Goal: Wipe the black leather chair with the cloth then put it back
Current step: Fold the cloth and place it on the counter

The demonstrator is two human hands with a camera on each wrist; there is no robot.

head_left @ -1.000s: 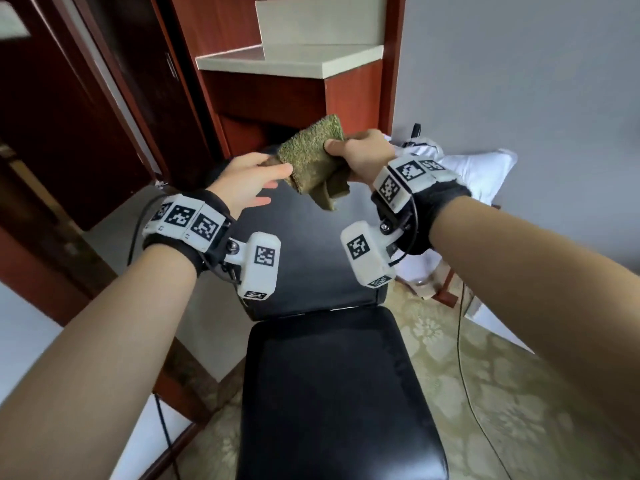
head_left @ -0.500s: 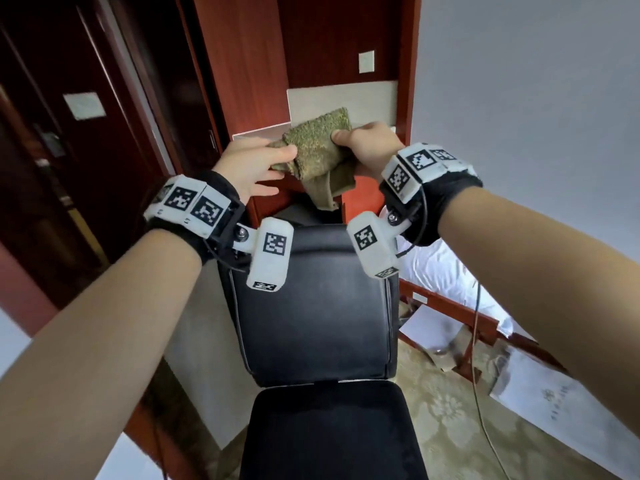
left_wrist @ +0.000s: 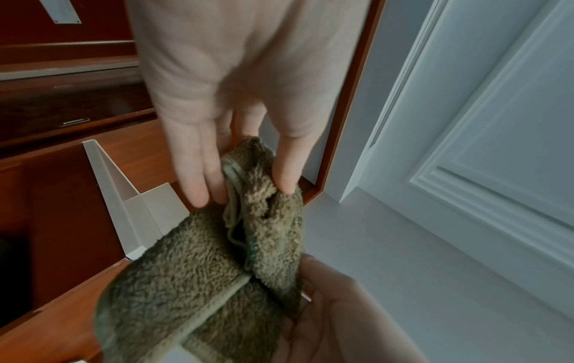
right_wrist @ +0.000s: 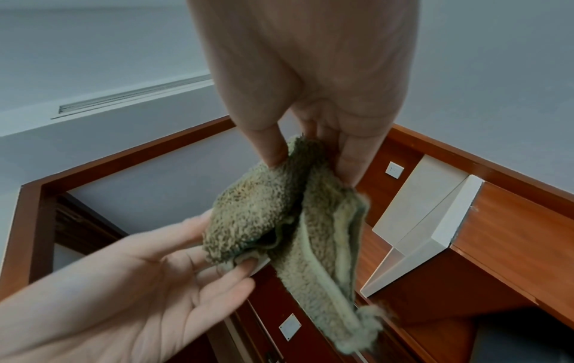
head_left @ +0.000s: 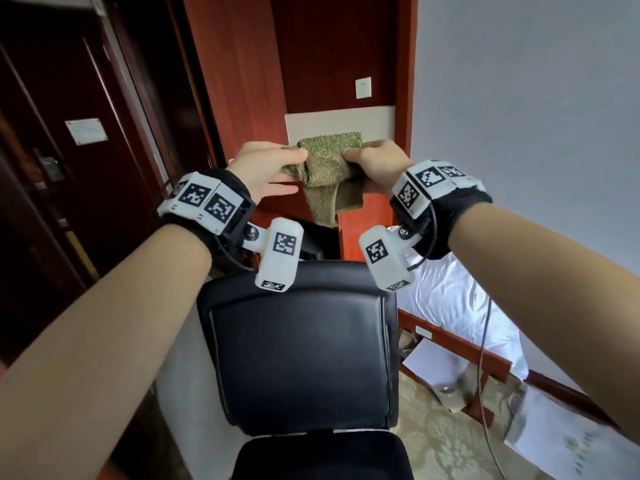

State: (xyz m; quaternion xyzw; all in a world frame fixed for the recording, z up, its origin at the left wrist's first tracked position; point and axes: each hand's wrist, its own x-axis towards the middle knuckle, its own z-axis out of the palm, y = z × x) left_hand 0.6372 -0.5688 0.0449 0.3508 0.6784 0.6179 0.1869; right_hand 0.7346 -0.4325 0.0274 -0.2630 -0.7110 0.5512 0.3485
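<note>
Cloth: olive-green terry, looped pile, hemmed edge, folded into a thick wad with one end hanging loose. It was held in the air above the top edge of the chair, clear of it.

Chair: black leather, smooth and slightly glossy, a rounded rectangular backrest with piped seams, the seat below it.

Left hand: thumb and fingers pinched the cloth's left end; fingers nearly straight.

Right hand: thumb and curled fingers pinched the cloth's right end.

Behind the cloth: a red-brown wooden cabinet with a pale stone shelf.

The left wrist view alone showed the folded layers and hem caught between fingertips. The right wrist view alone showed the hanging tail's frayed corner. Only the head view showed the chair, and the white bedding to its right.
</note>
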